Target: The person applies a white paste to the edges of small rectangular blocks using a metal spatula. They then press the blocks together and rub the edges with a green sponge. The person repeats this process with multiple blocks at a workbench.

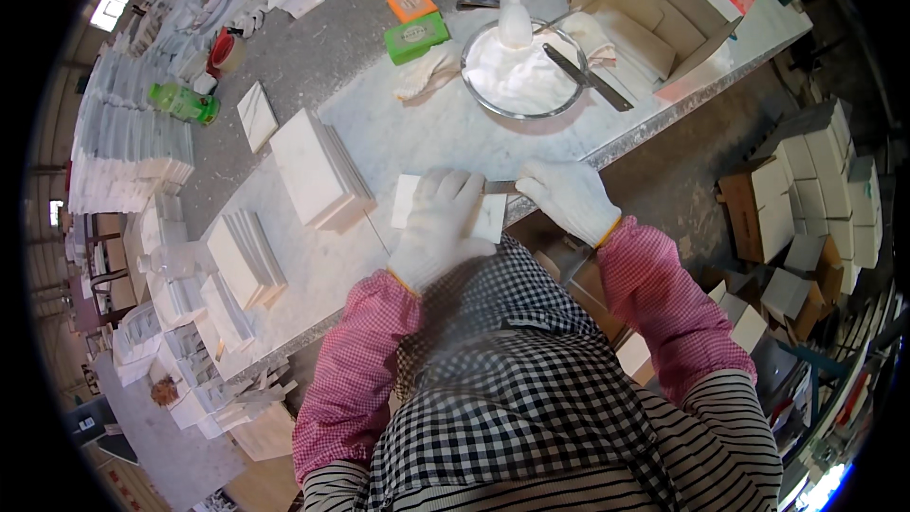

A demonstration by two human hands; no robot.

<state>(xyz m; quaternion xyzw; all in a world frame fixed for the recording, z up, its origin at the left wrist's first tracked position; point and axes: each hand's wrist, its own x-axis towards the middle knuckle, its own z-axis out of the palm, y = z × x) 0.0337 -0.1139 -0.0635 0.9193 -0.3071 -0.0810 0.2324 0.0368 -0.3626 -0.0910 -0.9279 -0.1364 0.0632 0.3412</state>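
My left hand (pixel 438 223), in a white knit glove, lies over a white stone tile (pixel 490 219) near the table's front edge, fingers stretched out and thumb apart. My right hand (pixel 569 199), gloved alike, is closed around a flat metal scraper (pixel 500 187). The scraper's blade reaches left to the tile's upper right edge, close to my left fingertips; its handle is hidden in my fist. Beyond my hands stands a metal bowl (pixel 528 117) of white powder, with a white squeeze bottle (pixel 515 24) in it and a dark spatula (pixel 592 81) across its rim.
A stack of white tiles (pixel 313 171) stands left of my hands, more tiles (pixel 245 256) beyond. Green (pixel 417 38) and orange boxes (pixel 410 3) and a crumpled glove (pixel 427 74) lie near the bowl. An open carton (pixel 654 24) sits far right; boxes (pixel 815 190) are piled below.
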